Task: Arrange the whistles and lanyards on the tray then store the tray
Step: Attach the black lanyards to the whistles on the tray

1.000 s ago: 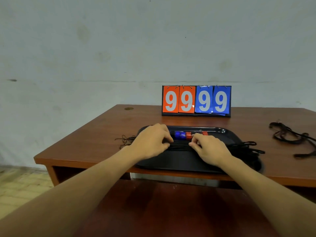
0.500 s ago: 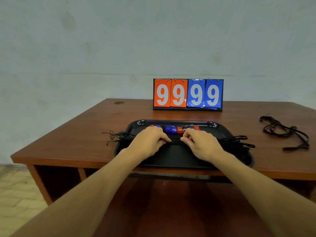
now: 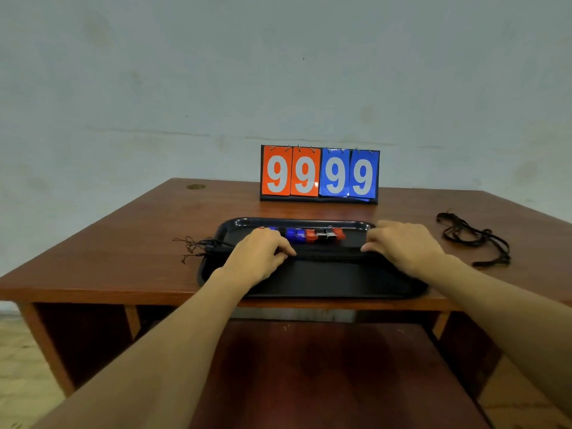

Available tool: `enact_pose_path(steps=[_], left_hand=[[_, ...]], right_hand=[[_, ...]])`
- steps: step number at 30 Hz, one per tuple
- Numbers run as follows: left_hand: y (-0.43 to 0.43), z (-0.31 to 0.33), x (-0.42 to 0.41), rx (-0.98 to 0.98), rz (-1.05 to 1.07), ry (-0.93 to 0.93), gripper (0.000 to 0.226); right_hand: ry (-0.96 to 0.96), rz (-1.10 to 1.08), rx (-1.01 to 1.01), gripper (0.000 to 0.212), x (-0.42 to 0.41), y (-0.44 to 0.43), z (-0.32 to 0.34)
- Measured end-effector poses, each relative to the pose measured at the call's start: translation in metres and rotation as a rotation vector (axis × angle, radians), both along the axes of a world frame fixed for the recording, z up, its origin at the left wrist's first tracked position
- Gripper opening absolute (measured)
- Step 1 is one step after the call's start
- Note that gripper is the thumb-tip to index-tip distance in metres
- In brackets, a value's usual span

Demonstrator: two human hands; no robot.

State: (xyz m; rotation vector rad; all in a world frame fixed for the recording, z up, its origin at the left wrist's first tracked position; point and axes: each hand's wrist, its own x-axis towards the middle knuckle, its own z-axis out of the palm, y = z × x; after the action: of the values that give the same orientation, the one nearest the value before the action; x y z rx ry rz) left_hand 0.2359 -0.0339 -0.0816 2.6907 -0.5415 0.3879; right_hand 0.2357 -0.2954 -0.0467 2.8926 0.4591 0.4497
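Wooden desk (image 3: 139, 243) bears black tray (image 3: 325, 280) near front edge. Lanyard bundle (image 3: 328, 257) lies across tray, ends spilling over left rim. Whistles (image 3: 309, 235) in row along far side. Spare lanyards (image 3: 473, 239) well apart, on right. Left hand (image 3: 260, 258) and right hand (image 3: 405, 246) rest flat on bundle, fingers loose, clamped on nothing. Advice: smooth cords outward evenly, tuck stray ends in, avoid nudging whistle row.

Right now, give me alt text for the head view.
Both hands, left hand and right hand, rest palms-down on lanyards stretched across a black tray beside a row of whistles; a loose lanyard lies to the right.
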Motion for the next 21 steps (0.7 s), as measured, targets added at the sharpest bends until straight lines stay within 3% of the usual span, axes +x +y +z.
enact_pose_path(steps=[4,10,17,19,21], left_hand=[[0.001,0.003,-0.003,0.04,0.006,-0.001,0.025],[-0.003,0.007,-0.006,0.164,0.031,-0.013,0.026],[-0.033,0.027,-0.005,0.516,0.078,-0.12,0.026],[-0.047,0.029,-0.003,0.455,0.071,-0.187,0.039],[-0.065,0.028,-0.004,0.238,0.078,-0.211,0.06]], right_hand=[[-0.113,-0.134,0.047,0.035,-0.003,-0.03,-0.001],[-0.155,-0.152,0.504,0.023,-0.001,-0.057,-0.013],[-0.186,-0.249,0.75,0.022,-0.003,-0.101,-0.019],[-0.188,-0.271,0.788,0.023,-0.008,-0.114,-0.022],[-0.231,-0.284,0.813,0.023,-0.01,-0.126,-0.027]])
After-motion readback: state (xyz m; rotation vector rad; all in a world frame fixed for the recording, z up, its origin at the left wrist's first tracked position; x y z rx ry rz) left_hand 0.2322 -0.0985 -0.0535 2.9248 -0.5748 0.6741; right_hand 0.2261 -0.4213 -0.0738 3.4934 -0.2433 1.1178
